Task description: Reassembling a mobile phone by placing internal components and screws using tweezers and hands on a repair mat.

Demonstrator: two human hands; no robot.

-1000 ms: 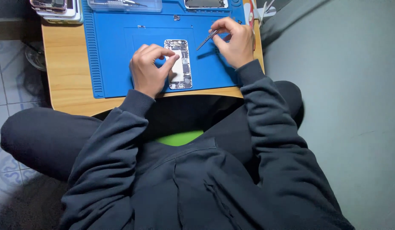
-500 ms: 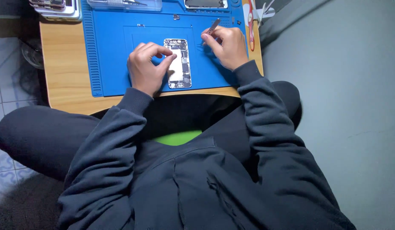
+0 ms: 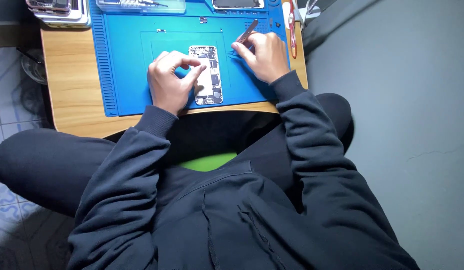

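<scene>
An opened phone (image 3: 207, 75) with its inner parts showing lies on a blue work mat (image 3: 127, 60) on a small wooden table (image 3: 72, 100). My left hand (image 3: 169, 85) rests on the phone's left edge, thumb and forefinger pinching its side. Just to the right of the phone, my right hand (image 3: 262, 55) grips metal tweezers (image 3: 246, 32), whose tips point down at the mat and are hidden by my fingers.
A clear parts tray (image 3: 142, 5) and a second phone (image 3: 237, 4) lie at the mat's far edge. A stack of boxes (image 3: 59, 12) sits at the table's back left. Red-handled scissors (image 3: 291, 22) lie at the mat's right edge. My legs frame the table.
My right hand with the tweezers has drawn in toward the phone and lowered to the mat. My left hand stays on the phone.
</scene>
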